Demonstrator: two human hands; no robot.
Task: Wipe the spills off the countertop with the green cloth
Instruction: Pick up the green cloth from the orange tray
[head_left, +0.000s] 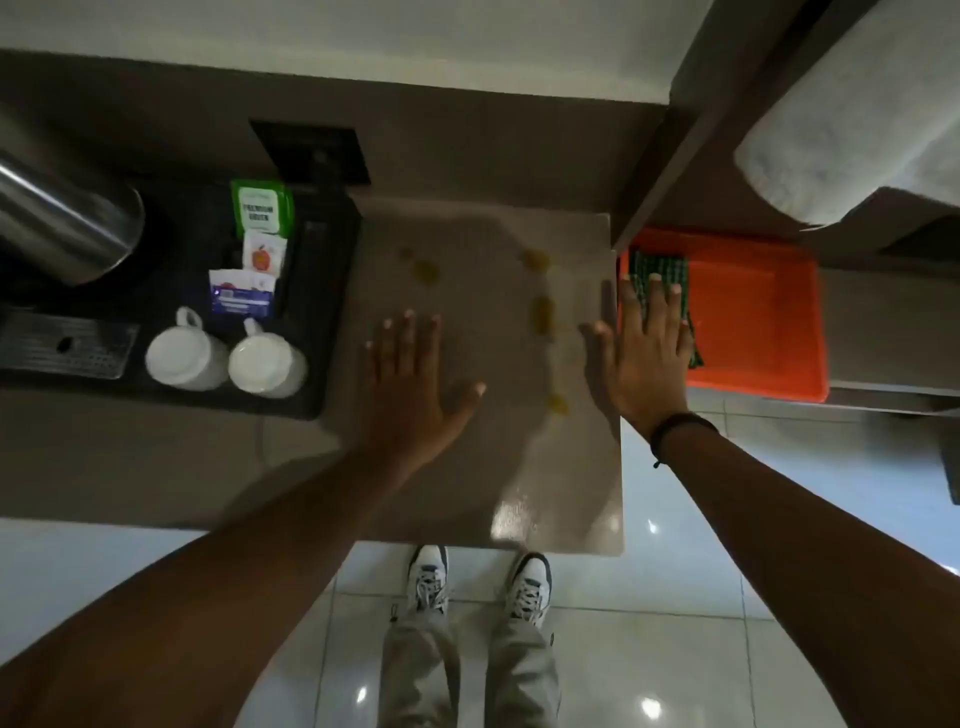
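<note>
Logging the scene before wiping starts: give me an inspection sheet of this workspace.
Surface: countertop, glossy, with several yellowish spills between the hands and further back.
Job's things: green cloth lies in the orange tray, beyond the counter's right edge.
Clutter: black tray holding two white mugs, sachets and a steel kettle.
Hands: left hand open, flat over the counter; right hand open, fingers spread over the cloth, not gripping.
Cables: nothing seen.
Surroundings: tiled floor, white towel upper right.
</note>
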